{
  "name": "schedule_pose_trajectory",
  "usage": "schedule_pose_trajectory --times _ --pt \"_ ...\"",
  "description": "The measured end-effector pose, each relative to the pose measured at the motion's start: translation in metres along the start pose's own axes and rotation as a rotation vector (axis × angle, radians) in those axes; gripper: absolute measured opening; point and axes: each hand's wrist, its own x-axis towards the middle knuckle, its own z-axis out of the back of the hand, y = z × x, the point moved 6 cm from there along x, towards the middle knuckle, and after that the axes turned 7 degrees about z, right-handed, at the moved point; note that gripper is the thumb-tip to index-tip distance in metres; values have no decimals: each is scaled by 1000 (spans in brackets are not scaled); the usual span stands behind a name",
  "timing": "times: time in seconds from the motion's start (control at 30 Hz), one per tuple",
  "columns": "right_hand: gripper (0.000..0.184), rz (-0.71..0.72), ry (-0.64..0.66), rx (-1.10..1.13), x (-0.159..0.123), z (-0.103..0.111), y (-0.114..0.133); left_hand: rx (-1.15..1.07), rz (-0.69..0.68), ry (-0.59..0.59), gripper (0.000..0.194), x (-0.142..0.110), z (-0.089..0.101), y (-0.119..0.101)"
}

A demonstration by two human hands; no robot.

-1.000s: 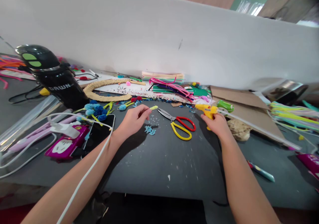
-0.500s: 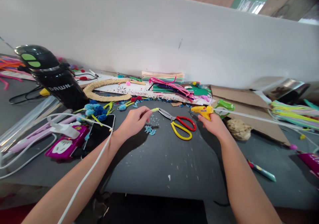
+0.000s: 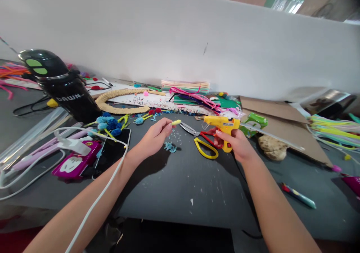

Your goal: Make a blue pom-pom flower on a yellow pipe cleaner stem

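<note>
My left hand (image 3: 153, 138) pinches a short yellow-green pipe cleaner piece (image 3: 176, 122), its tip sticking out to the right over the dark table (image 3: 180, 185). My right hand (image 3: 234, 144) is wrapped round the grip of a yellow glue gun (image 3: 222, 125), lifted off the table with its nozzle pointing left toward the pipe cleaner tip. A clear glue stick juts out behind the gun. Red-and-yellow scissors (image 3: 204, 142) lie on the table just below and between the two hands. Blue fuzzy scraps (image 3: 169, 147) lie under my left hand's fingers.
A black bottle (image 3: 60, 86) stands at the left, beside a phone (image 3: 112, 150), a magenta charger block (image 3: 73, 162) and white cable. A tan wrapped ring (image 3: 119, 101), pompom stems, stacked felt sheets (image 3: 185, 90), cardboard (image 3: 284, 123) and a green tool (image 3: 254, 121) crowd the back.
My right hand picked the glue gun up off the table and carried it left, nozzle now close to the pipe cleaner. My left hand barely moved.
</note>
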Motion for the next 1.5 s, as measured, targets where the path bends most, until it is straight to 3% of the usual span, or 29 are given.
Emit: schedule_pose_trajectory --times 0.13,0.33,0.87,1.5 --pt "25 125 -36 71 -5 -29 5 2 -17 -19 27 -5 -4 -9" --pt "21 129 -10 142 -17 -53 4 -18 2 -88 26 -8 -4 -10" --pt "29 49 -160 -120 -24 -48 -10 46 -27 -56 24 -12 -7 -19" --pt "28 34 -130 -152 -26 -50 -2 62 -39 -51 24 -12 -7 -20"
